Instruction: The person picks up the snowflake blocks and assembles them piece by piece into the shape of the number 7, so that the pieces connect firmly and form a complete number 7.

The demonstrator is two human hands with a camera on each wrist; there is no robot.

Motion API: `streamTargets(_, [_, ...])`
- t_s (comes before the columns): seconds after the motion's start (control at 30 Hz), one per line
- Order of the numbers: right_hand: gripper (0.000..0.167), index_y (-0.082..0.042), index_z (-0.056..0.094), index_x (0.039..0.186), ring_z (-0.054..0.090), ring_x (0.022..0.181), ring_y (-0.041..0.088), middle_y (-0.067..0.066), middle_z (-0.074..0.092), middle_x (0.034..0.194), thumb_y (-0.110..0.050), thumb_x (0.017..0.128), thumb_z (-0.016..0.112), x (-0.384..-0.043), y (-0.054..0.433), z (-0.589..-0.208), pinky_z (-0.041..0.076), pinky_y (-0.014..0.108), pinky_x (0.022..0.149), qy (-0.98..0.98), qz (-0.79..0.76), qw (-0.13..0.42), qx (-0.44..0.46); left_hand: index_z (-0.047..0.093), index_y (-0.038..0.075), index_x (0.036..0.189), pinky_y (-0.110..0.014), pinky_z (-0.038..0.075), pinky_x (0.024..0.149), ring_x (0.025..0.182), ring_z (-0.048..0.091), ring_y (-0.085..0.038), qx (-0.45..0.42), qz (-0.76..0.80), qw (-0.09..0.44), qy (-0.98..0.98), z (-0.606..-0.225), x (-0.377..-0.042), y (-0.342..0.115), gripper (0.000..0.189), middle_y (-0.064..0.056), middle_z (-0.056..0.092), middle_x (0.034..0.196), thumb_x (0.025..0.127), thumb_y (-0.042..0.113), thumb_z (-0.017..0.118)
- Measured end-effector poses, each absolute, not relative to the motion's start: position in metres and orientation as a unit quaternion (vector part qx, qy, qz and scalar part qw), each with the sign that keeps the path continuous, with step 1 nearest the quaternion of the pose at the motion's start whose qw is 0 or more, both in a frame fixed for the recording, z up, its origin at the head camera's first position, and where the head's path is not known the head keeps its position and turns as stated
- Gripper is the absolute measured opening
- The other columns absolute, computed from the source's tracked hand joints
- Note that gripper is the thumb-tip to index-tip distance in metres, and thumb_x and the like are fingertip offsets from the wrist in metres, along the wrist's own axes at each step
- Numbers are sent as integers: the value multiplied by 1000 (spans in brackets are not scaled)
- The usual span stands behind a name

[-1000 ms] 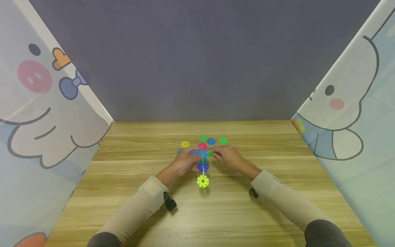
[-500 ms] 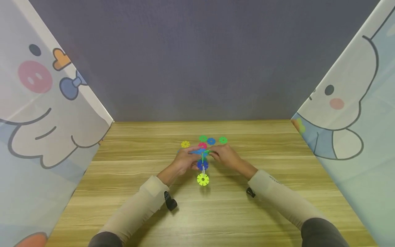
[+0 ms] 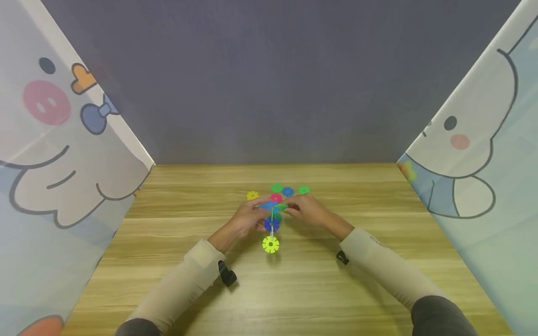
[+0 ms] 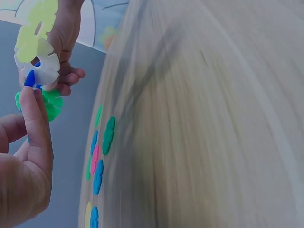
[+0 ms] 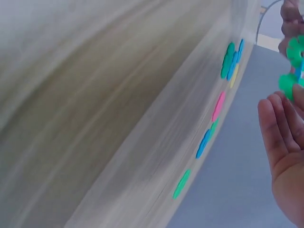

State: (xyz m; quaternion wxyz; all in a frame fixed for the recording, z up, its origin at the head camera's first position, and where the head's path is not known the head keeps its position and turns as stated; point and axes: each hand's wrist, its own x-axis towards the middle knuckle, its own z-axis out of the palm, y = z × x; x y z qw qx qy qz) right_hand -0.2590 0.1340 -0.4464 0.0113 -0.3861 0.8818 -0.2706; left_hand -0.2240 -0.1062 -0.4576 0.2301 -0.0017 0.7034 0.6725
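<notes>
Yellow, white, blue and green: joined slotted discs (image 3: 267,226), one set, held above the wooden table (image 3: 294,294), gripped by the left hand (image 3: 245,217). Green disc (image 3: 280,207), one, pinched between thumb and fingers of the right hand (image 3: 309,210), at the far end of that set. Loose discs (image 4: 96,159), eight on the table: three blue, three green, one pink, one yellow. Lettering (image 3: 379,243) on the right sleeve (image 3: 391,266), too small to read.
</notes>
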Motion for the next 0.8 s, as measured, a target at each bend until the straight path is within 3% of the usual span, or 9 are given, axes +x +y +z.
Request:
streamTargets(0.23, [23,-8,73,121,66,77,9,6,76,96,-12,101,63,-275,140,-452,59,23,72,899,-254,40,-356,49,14,151,-24,60,58,66,63,-13,-3,678,213,704,-462,-224,-113,57,-2,60,84,96,8,64])
streamTargets(0.43, [23,-5,71,120,71,89,19,8,76,101,-14,101,63,-290,141,-454,61,33,80,921,-230,29,-313,47,13,152,-24,60,57,63,64,-12,-3,684,217,697,-463,-223,-114,60,-1,62,77,95,7,64])
streamTargets(0.67, [20,-3,71,114,71,87,22,11,75,99,-14,99,64,-306,138,-456,61,35,78,927,-233,14,-294,48,14,151,-24,60,58,65,64,-12,-11,685,219,695,-465,-223,-113,58,-2,61,80,96,7,64])
streamTargets(0.8, [24,-3,69,119,71,91,24,12,75,102,-16,99,64,-312,136,-458,61,38,81,934,-227,28,-275,49,15,151,-24,60,58,65,64,-13,-15,684,223,695,-465,-222,-111,57,-2,62,81,96,7,65])
